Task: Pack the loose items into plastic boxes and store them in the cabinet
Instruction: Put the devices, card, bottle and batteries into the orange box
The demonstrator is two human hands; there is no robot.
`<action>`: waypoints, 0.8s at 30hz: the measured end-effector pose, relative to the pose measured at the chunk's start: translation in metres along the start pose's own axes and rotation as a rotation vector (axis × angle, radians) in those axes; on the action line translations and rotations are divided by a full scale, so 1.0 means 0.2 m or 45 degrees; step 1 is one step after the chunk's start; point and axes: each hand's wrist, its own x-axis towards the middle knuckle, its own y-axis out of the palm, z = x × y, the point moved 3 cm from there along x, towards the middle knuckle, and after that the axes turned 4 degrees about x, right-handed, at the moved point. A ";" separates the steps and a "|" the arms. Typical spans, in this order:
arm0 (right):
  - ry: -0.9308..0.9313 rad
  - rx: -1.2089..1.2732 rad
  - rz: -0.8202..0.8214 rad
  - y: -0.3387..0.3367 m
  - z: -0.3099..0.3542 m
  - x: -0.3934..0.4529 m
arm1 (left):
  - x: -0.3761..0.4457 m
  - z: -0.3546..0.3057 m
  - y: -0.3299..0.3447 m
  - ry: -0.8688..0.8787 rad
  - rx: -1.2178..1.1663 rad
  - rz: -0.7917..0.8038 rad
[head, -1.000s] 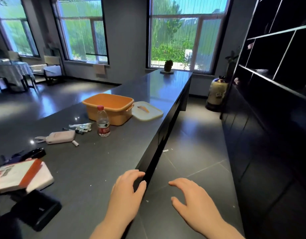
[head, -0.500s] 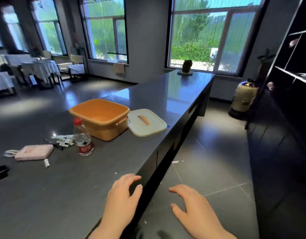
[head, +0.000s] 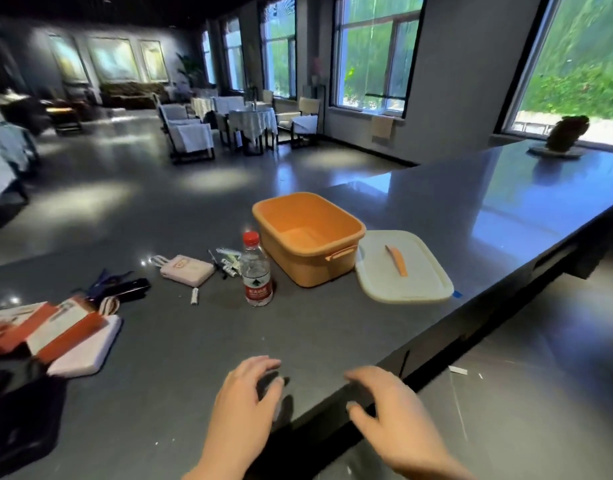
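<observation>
Head view shows my left hand and right hand with grip relaxed and empty over the dark grey table, the open orange plastic box waiting beyond, its white lid alongside, ready for packing.

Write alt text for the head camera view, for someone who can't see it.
Two empty hands, left hand and right hand, hover open over a dark counter. Ahead sit an empty orange plastic box, its white lid beside it, a water bottle, a pink pouch and other loose items.
</observation>
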 end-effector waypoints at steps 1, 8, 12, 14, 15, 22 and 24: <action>-0.019 0.008 -0.002 0.00 0.02 0.06 | 0.04 0.02 -0.01 -0.010 0.002 -0.010; -0.171 -0.019 -0.033 -0.07 0.18 0.52 | 0.37 0.08 -0.15 -0.092 -0.052 -0.152; -0.198 -0.010 -0.171 -0.07 0.19 0.70 | 0.52 0.12 -0.17 -0.124 -0.036 -0.176; -0.183 -0.022 -0.200 -0.08 0.18 0.78 | 0.56 0.12 -0.16 -0.147 -0.047 -0.178; -0.179 -0.040 -0.224 -0.08 0.17 0.82 | 0.58 0.12 -0.16 -0.164 -0.064 -0.179; -0.256 -0.254 -0.287 -0.19 0.18 1.26 | 0.78 0.09 -0.16 -0.257 -0.123 -0.327; -0.274 -0.353 -0.174 -0.17 0.19 1.34 | 0.80 0.06 -0.14 -0.272 -0.140 -0.338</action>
